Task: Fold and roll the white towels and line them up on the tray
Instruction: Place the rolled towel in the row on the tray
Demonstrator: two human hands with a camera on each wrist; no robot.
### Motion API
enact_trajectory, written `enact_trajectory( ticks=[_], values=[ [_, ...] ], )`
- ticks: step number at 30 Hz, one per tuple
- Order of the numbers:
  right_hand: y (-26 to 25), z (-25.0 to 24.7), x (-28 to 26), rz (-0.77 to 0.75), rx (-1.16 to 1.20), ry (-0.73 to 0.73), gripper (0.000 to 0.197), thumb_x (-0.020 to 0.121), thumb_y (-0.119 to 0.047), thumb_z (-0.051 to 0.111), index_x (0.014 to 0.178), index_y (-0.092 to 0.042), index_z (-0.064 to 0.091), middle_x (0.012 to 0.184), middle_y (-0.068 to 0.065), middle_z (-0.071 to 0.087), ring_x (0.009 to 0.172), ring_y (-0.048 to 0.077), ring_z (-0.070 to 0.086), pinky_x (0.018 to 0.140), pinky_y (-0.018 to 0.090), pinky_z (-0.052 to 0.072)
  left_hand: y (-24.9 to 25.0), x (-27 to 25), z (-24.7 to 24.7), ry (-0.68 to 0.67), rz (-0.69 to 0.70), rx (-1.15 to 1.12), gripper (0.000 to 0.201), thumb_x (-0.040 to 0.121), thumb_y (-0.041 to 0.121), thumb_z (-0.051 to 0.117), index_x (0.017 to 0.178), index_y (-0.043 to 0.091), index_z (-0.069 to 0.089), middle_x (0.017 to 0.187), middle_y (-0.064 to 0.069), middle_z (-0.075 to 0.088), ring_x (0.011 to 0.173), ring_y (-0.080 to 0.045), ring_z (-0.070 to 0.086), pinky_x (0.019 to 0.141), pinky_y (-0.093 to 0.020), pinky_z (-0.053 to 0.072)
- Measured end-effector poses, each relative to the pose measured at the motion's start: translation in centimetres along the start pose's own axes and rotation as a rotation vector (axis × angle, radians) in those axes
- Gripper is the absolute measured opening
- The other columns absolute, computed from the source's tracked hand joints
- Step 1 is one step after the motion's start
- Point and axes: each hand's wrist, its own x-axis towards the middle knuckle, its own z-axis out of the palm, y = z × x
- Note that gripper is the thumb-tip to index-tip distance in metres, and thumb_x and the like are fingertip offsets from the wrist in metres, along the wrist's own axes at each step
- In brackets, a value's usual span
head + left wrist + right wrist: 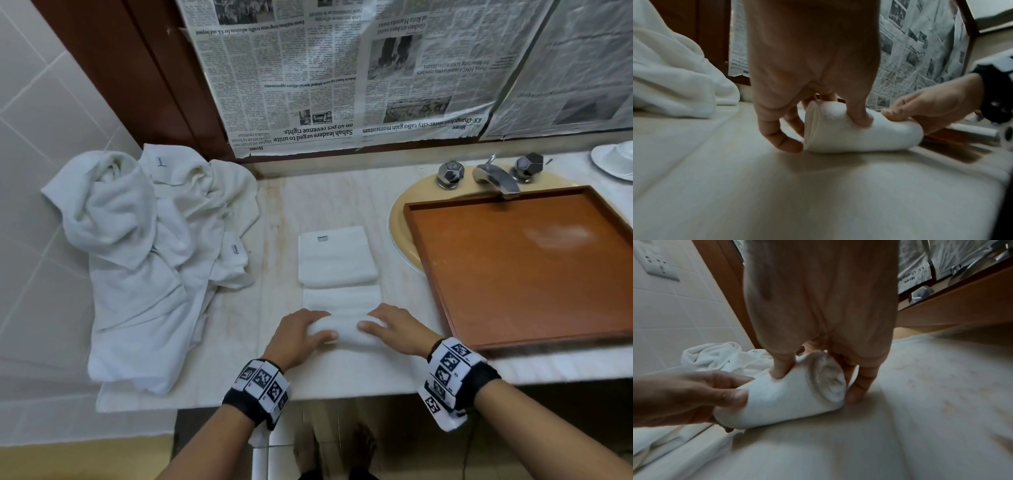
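Note:
A white towel roll (346, 329) lies across the near middle of the counter, its unrolled flat tail (342, 298) stretching away from me. My left hand (301, 334) grips the roll's left end (826, 129), thumb on top and fingers curled behind. My right hand (390, 325) grips the right end (797, 394) the same way. A folded white towel (337, 255) lies flat just beyond the tail. The brown wooden tray (520, 267) sits to the right over the sink and holds nothing.
A heap of loose white towels (150, 246) fills the counter's left side against the tiled wall. A chrome tap (493, 176) and the yellow sink rim (399, 219) lie behind the tray. Newspaper (342, 75) covers the back wall. A white dish (616, 159) sits far right.

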Motion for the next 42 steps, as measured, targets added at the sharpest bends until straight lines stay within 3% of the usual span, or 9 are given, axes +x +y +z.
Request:
enact_trajectory(
  ticks=[4,7,11,14,18,26,30,35,42],
  values=[
    [-0.6,2.4,-0.7,-0.101,-0.476,0.268,0.047,0.099,-0.047,0.037,0.135,-0.020,0.052,0.129,0.001,0.055,0.117,0.025,0.052,0.090,0.041,0.046,0.6,0.4,0.0,-0.002,-0.068,-0.056,0.044,0.088,0.057,0.064,0.125,0.033,0.066,0.120,0.015,0.065,0.112,-0.006,0.058,0.086,-0.011,0.037],
    [-0.8,3.9,-0.8,-0.178,-0.544,0.292,0.060,0.085,-0.056,0.053,0.130,-0.016,0.056,0.122,0.003,0.059,0.110,0.027,0.057,0.081,0.042,0.052,1.3,0.4,0.5,0.053,-0.110,-0.074,0.046,0.093,0.055,0.058,0.132,0.031,0.060,0.128,0.008,0.061,0.119,-0.011,0.054,0.097,-0.020,0.035],
    [0.0,2.9,0.7,-0.124,-0.415,0.207,0.052,0.096,-0.049,0.052,0.139,-0.021,0.049,0.131,-0.002,0.052,0.124,0.022,0.046,0.100,0.038,0.037,1.3,-0.6,1.9,0.163,-0.063,-0.002,0.054,0.092,0.058,0.058,0.138,0.033,0.050,0.138,0.005,0.041,0.127,-0.017,0.042,0.105,-0.032,0.037],
    [-0.5,1.4,1.5,-0.082,-0.323,0.072,0.049,0.097,-0.052,0.049,0.134,-0.022,0.053,0.126,-0.001,0.054,0.120,0.020,0.045,0.097,0.037,0.036,1.2,-2.0,2.7,0.215,0.031,0.268,0.062,0.087,0.062,0.060,0.142,0.038,0.044,0.145,0.014,0.034,0.131,-0.013,0.031,0.099,-0.039,0.040],
    [-0.6,0.9,1.4,-0.049,-0.199,-0.066,0.043,0.097,-0.054,0.048,0.113,-0.016,0.062,0.114,0.005,0.063,0.107,0.025,0.056,0.089,0.038,0.042,1.0,-2.4,2.4,0.132,-0.016,0.360,0.067,0.086,0.063,0.058,0.146,0.037,0.040,0.147,0.014,0.039,0.135,-0.015,0.032,0.101,-0.040,0.036],
    [-1.4,3.1,-1.2,-0.127,-0.459,0.123,0.061,0.097,-0.052,0.044,0.149,-0.023,0.030,0.145,-0.001,0.039,0.130,0.023,0.039,0.102,0.041,0.035,0.9,0.3,0.0,-0.123,-0.116,0.198,0.068,0.072,0.069,0.062,0.133,0.040,0.057,0.132,0.005,0.054,0.121,-0.022,0.048,0.099,-0.047,0.043],
    [-0.8,3.2,-0.5,-0.142,-0.533,0.146,0.064,0.090,-0.047,0.056,0.145,-0.020,0.038,0.143,0.001,0.043,0.130,0.025,0.040,0.099,0.039,0.036,1.1,1.1,-0.5,-0.161,-0.122,0.120,0.067,0.075,0.067,0.066,0.134,0.037,0.056,0.135,0.002,0.055,0.123,-0.022,0.052,0.103,-0.042,0.042],
    [-0.6,0.8,1.8,-0.077,-0.241,-0.004,0.054,0.086,-0.044,0.064,0.134,-0.021,0.053,0.134,0.000,0.045,0.129,0.019,0.038,0.103,0.039,0.040,2.2,-0.2,0.4,-0.112,-0.145,0.376,0.076,0.080,0.077,0.053,0.145,0.044,0.035,0.147,0.005,0.037,0.130,-0.026,0.038,0.101,-0.047,0.038],
    [-0.5,0.6,2.2,-0.027,-0.146,-0.149,0.065,0.083,-0.043,0.070,0.135,-0.010,0.049,0.135,-0.003,0.035,0.127,0.014,0.030,0.109,0.029,0.031,2.8,-0.6,0.0,-0.142,-0.138,0.371,0.085,0.069,0.082,0.063,0.138,0.033,0.049,0.146,0.009,0.037,0.129,-0.020,0.035,0.102,-0.044,0.042]
  ],
)
